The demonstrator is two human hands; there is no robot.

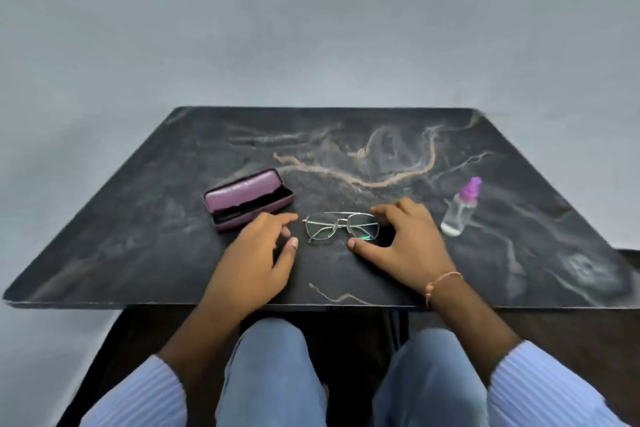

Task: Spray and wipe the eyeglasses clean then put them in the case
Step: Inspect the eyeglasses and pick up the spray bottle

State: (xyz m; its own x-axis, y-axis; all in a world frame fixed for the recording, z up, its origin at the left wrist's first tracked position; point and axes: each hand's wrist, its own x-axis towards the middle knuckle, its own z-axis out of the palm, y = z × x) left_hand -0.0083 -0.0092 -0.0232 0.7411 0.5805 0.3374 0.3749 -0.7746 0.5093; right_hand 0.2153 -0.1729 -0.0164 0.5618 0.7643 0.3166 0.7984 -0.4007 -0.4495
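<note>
Head view: dark marbled table [450,270] against a plain grey wall [311,28].

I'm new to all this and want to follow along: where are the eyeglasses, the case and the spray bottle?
eyeglasses [341,226], head view, on the bridge between the lenses.
purple case [242,191], head view, on its open lid.
spray bottle [459,215], head view, on its clear body.

Dark marbled table [173,253], open purple case [248,199], eyeglasses [341,225], spray bottle [460,208]
</note>
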